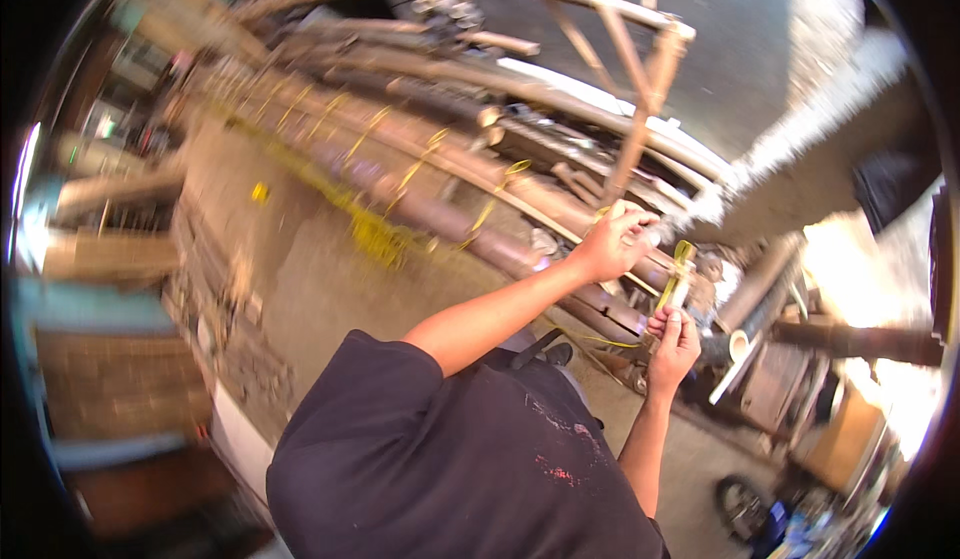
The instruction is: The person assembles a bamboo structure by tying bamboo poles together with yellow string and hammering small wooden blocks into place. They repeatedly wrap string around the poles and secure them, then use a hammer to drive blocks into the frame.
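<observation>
Near brown pole (508, 253), right hand (675, 347) pinching yellow strap (683, 251); left hand (612, 245), grip unclear.

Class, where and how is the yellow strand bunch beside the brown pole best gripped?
Probably by the narrower upper-left part of the yellow strands, coming from the near side: the lower end fans out loosely, and the brown pole lies beyond.

Blur softens my left grip (612, 244); whether it holds anything, I can't fairly tell. My right grip (675, 347) hides part of the yellow strap (682, 252). The lower edge crops my dark shirt (440, 449), and the boards (110, 257) at far left are smeared.
</observation>
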Tool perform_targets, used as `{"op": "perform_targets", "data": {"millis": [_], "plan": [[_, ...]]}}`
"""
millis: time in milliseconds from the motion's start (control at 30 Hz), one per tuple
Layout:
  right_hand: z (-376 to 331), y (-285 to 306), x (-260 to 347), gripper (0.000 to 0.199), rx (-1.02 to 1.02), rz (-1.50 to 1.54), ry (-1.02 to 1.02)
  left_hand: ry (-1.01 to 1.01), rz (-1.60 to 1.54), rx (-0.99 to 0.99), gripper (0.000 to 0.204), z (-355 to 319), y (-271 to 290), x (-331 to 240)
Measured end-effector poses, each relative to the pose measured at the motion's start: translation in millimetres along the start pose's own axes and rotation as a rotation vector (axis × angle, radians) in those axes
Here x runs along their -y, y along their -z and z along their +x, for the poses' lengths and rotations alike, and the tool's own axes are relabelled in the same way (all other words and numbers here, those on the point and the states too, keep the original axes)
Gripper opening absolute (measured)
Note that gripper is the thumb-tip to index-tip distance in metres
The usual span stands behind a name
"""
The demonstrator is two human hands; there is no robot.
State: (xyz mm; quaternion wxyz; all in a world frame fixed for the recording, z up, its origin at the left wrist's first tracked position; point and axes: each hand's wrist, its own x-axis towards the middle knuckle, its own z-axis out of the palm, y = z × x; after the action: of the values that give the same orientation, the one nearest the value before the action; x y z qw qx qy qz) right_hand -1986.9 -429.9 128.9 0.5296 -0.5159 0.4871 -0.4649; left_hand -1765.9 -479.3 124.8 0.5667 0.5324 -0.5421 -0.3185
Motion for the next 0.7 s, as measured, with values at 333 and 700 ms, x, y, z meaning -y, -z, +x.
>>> {"op": "perform_targets", "data": {"millis": [333,700], "plan": [[-59,-164,-4,0.023,0.663,-0.041,0.075,0.246,0.395,-0.645,0.02,-292,179,-13],[-230,-424,-49,0.025,1.027,-0.179,0.073,0.473,0.451,-0.721,0.024,-508,377,11]]}}
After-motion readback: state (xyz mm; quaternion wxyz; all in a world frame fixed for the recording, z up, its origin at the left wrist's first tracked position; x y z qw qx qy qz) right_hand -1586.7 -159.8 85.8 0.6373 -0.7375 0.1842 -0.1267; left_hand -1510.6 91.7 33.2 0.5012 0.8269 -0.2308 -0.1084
